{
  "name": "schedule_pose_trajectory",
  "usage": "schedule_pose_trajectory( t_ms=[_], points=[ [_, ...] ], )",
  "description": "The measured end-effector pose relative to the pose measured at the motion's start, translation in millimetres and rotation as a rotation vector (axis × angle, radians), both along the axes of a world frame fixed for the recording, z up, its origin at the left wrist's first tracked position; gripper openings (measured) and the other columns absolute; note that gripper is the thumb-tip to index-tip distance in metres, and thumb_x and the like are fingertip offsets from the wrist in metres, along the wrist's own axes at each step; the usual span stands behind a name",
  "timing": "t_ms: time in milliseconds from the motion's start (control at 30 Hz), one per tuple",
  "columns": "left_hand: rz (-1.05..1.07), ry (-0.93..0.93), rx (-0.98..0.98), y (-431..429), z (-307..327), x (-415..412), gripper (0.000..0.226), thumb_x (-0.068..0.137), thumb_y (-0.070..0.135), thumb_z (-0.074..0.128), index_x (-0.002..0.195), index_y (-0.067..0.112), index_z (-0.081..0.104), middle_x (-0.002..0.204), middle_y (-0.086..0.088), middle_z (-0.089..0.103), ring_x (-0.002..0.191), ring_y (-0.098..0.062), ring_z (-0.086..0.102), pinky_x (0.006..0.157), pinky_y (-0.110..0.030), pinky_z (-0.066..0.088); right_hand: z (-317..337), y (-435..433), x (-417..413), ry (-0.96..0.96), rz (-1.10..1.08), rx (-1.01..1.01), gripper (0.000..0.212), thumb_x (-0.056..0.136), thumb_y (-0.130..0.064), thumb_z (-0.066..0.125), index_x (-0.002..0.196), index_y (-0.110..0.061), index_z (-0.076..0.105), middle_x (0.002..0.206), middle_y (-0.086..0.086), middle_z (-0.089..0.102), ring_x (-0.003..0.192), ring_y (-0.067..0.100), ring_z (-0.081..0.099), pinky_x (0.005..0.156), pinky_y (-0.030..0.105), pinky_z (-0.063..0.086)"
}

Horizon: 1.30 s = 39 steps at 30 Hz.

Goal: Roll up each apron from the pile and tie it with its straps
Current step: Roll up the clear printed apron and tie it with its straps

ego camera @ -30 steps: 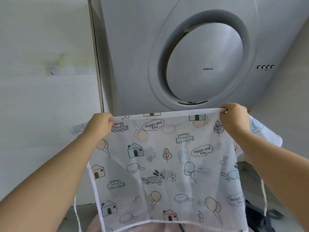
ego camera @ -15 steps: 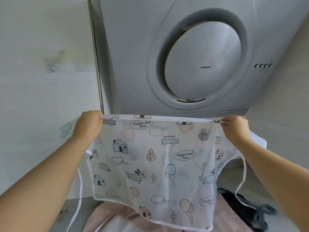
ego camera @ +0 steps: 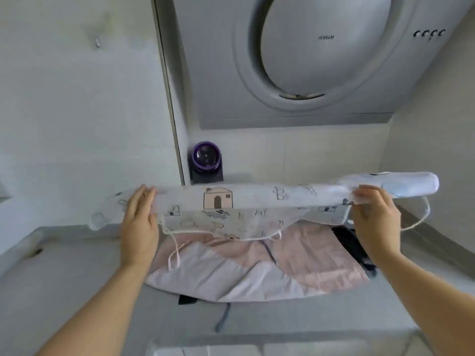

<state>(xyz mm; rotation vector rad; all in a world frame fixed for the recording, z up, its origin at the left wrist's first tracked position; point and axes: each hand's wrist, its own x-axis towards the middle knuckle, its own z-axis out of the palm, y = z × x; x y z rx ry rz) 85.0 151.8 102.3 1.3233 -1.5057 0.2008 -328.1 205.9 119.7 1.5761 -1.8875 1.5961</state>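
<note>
A white apron (ego camera: 257,199) printed with houses, cars and rabbits lies across the back of the counter, its far part bunched into a long roll. My left hand (ego camera: 140,217) rests flat on the roll's left part with straight fingers. My right hand (ego camera: 374,214) pinches the roll near its right end. Thin white straps (ego camera: 177,250) trail off the apron toward me. Beneath it sits the pile: a pink apron (ego camera: 257,268) and a dark one (ego camera: 352,245) showing at the right.
A grey counter (ego camera: 77,278) holds everything, with a hole at its left. A purple and black device (ego camera: 205,161) stands against the back wall. A range hood (ego camera: 321,60) hangs overhead. A dark strap (ego camera: 223,317) runs out from under the pile toward me.
The apron was held up spread by its top corners; it has come down onto the pile and now lies bunched into a long roll. The view has tilted down to the counter.
</note>
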Motion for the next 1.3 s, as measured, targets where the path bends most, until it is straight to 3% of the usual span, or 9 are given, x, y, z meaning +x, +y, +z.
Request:
schedule_pose_trajectory(
  t_ms=[167, 367, 500, 667, 800, 933, 1033, 1133, 1300],
  points=[
    [-0.040, -0.147, 0.636, 55, -143, 18, 0.041, 0.097, 0.002, 0.044, 0.137, 0.011, 0.052, 0.155, -0.015, 0.024, 0.138, -0.034, 0.035, 0.109, -0.039, 0.030, -131, 43, -2, -0.035, 0.029, 0.617, 0.020, 0.088, 0.001, 0.055, 0.101, -0.004, 0.071, 0.114, 0.012, 0.066, 0.100, 0.030, 0.060, 0.079, 0.027, 0.039],
    [-0.028, -0.280, 0.984, 62, -189, 34, 0.040, 0.100, 0.016, 0.043, 0.139, 0.020, 0.048, 0.158, -0.021, 0.003, 0.139, -0.035, 0.032, 0.110, -0.034, 0.031, -166, 41, -5, -0.041, 0.042, 0.982, 0.022, 0.094, -0.010, 0.052, 0.109, -0.008, 0.067, 0.084, 0.008, 0.060, 0.064, 0.021, 0.050, 0.050, 0.021, 0.036],
    [0.061, -0.345, 1.055, 53, -200, 31, 0.039, 0.101, 0.027, 0.040, 0.139, 0.034, 0.047, 0.160, -0.015, -0.002, 0.140, -0.037, 0.028, 0.112, -0.039, 0.028, -181, 26, -4, 0.022, 0.024, 1.066, 0.029, 0.095, -0.011, 0.047, 0.120, -0.014, 0.063, 0.105, 0.012, 0.066, 0.089, 0.032, 0.058, 0.080, 0.039, 0.051],
    [0.158, -0.328, 0.690, 39, -196, 23, 0.045, 0.087, -0.001, 0.057, 0.124, 0.023, 0.064, 0.157, -0.009, 0.024, 0.113, -0.046, 0.047, 0.103, -0.047, 0.038, -189, 18, -5, 0.259, -0.078, 0.897, 0.041, 0.094, -0.002, 0.041, 0.131, -0.010, 0.055, 0.142, 0.013, 0.047, 0.130, 0.033, 0.040, 0.113, 0.042, 0.025],
    [0.060, -0.493, 1.034, 29, -215, 39, 0.061, 0.076, 0.041, 0.066, 0.133, 0.040, 0.047, 0.142, -0.003, 0.047, 0.115, -0.029, 0.052, 0.097, -0.039, 0.044, -194, 21, -11, 0.360, -0.013, 1.420, 0.036, 0.093, -0.007, 0.042, 0.124, -0.011, 0.059, 0.121, 0.013, 0.060, 0.111, 0.029, 0.057, 0.089, 0.034, 0.046],
    [-0.087, -0.627, 1.301, 28, -191, 17, 0.053, 0.092, 0.003, 0.042, 0.139, 0.029, 0.046, 0.145, -0.008, 0.034, 0.122, -0.027, 0.050, 0.096, -0.030, 0.041, -184, 15, -3, 0.597, 0.001, 1.640, 0.043, 0.085, -0.006, 0.042, 0.127, -0.016, 0.051, 0.116, 0.003, 0.058, 0.087, 0.020, 0.059, 0.076, 0.029, 0.049],
    [-0.049, -0.722, 1.442, 23, -166, -3, 0.049, 0.090, 0.007, 0.040, 0.133, 0.028, 0.051, 0.137, -0.006, 0.046, 0.115, -0.024, 0.054, 0.088, -0.030, 0.045, -174, 4, 21, 0.779, 0.025, 1.600, 0.044, 0.080, -0.015, 0.050, 0.123, -0.021, 0.053, 0.116, -0.003, 0.054, 0.097, 0.016, 0.059, 0.066, 0.025, 0.042],
    [-0.123, -0.856, 1.545, 14, -155, -18, 0.047, 0.092, 0.014, 0.039, 0.136, 0.029, 0.050, 0.140, -0.003, 0.048, 0.123, -0.024, 0.049, 0.099, -0.029, 0.042, -176, -8, 48, 0.794, 0.165, 1.506, 0.056, 0.075, -0.024, 0.057, 0.130, -0.021, 0.048, 0.129, 0.001, 0.045, 0.115, 0.021, 0.051, 0.079, 0.029, 0.042],
    [-0.079, -0.719, 1.146, -4, -174, -26, 0.050, 0.096, 0.038, 0.045, 0.144, 0.030, 0.037, 0.153, 0.000, 0.027, 0.131, -0.025, 0.039, 0.102, -0.033, 0.038, -205, -23, 57, 0.492, 0.231, 1.374, 0.081, 0.088, -0.064, 0.042, 0.149, -0.025, 0.006, 0.158, 0.003, 0.001, 0.144, 0.025, 0.007, 0.112, 0.055, 0.016]
  ],
)
